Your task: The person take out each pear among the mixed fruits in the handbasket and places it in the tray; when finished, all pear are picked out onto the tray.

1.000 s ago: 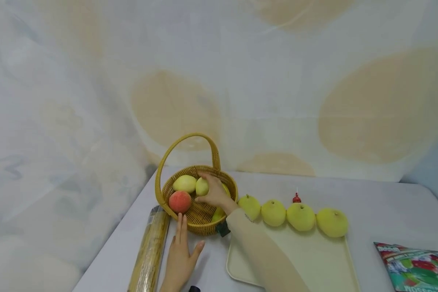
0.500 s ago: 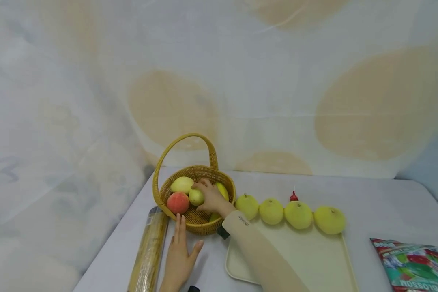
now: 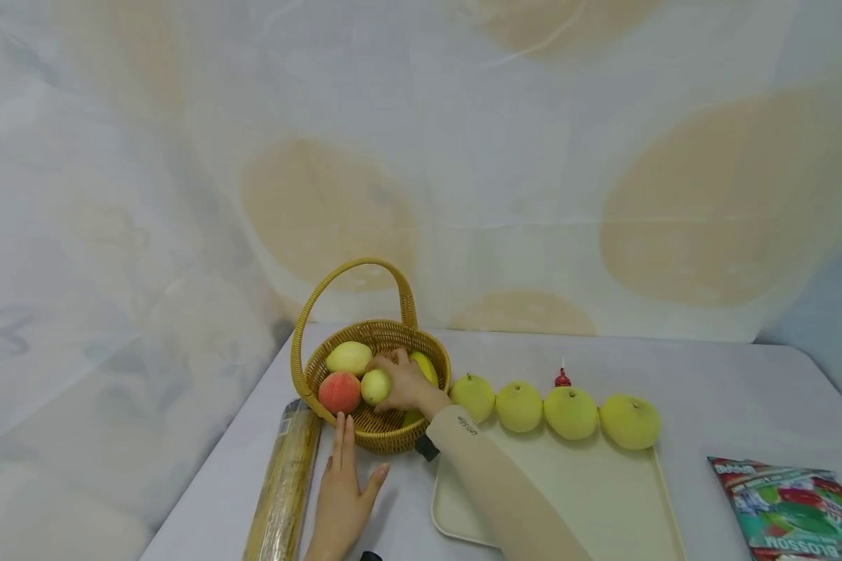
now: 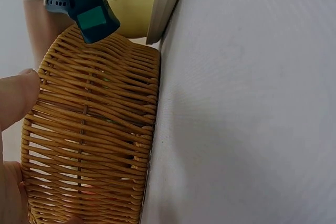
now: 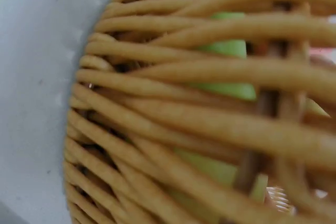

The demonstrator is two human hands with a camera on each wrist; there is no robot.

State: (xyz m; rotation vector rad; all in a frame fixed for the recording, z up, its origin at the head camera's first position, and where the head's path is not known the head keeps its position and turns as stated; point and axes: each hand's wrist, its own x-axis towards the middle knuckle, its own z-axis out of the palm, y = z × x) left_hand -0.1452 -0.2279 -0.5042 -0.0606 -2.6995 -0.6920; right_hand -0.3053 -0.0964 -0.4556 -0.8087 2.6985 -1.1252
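Observation:
A wicker basket (image 3: 393, 444) with a tall handle stands left of centre in the head view. My right hand (image 3: 408, 386) reaches into it and holds a round yellow-green fruit (image 3: 376, 386) between thumb and fingers. Left of that fruit lies a peach (image 3: 340, 392), with a lemon (image 3: 349, 358) behind it. A yellow, banana-like fruit (image 3: 426, 366) shows partly behind my right hand. My left hand (image 3: 344, 499) has its fingers straight, fingertips at the basket's front rim; its thumb (image 4: 18, 95) appears beside the weave in the left wrist view. Wicker fills most of the right wrist view.
Several yellow pomelo-like fruits (image 3: 519, 407) line the back edge of a cream tray (image 3: 603, 499) right of the basket. Behind them stands a small red object (image 3: 563, 379). A wrapped brown roll (image 3: 284, 483) lies at left, a colourful packet (image 3: 793, 506) at far right.
My right hand has closed its fingers round the yellow-green fruit and brought it nearer to me, beside the peach. The left hand stays at the rim.

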